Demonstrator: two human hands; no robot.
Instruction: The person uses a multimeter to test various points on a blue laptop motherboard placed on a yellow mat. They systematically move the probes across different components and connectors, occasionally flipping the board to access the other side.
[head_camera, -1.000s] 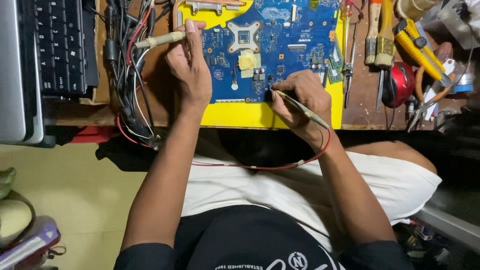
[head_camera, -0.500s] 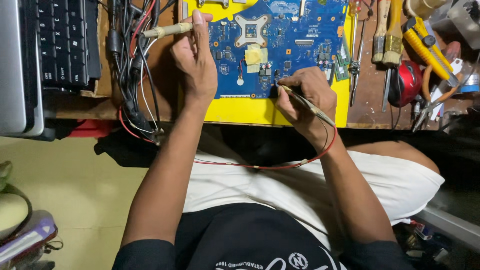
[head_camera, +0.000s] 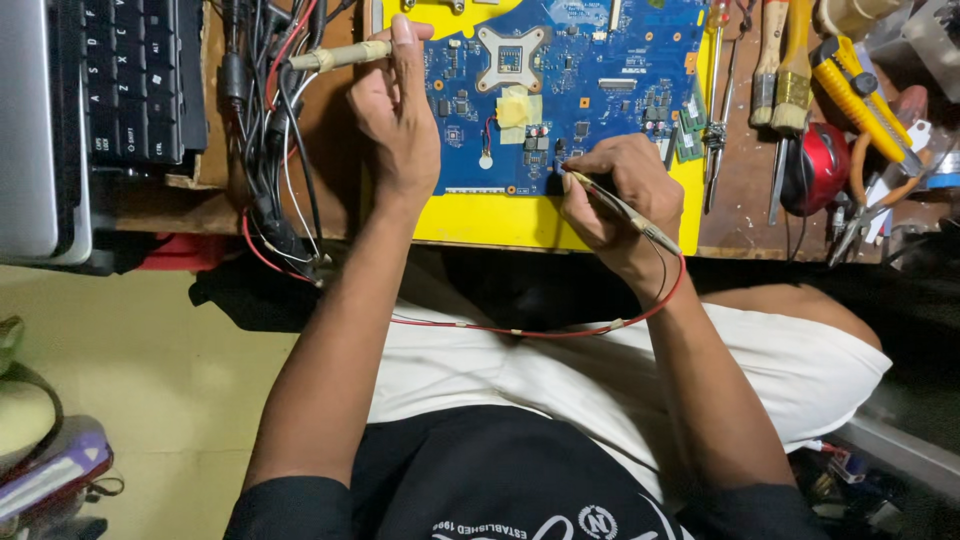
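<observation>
Materials: circuit board, plastic, wood, metal, cloth.
Blue circuit board (head_camera: 590, 80), top centre, lacquered, slight sheen, metal socket frame; lies on a smooth glossy yellow sheet (head_camera: 500, 215). Wooden bench top (head_camera: 745, 200) worn, matt, scuffed. Right hand (head_camera: 620, 195) holds a slim probe (head_camera: 625, 210), metal-looking tip, rubbery red lead; left hand (head_camera: 395, 110) holds a beige plastic probe (head_camera: 335, 55). Keyboard (head_camera: 135, 80), upper left, matt black plastic. Cable bundle (head_camera: 270, 130) black, smooth. Utility knife (head_camera: 860, 95), upper right, glossy yellow plastic. Lap: white and black cloth, matt.
</observation>
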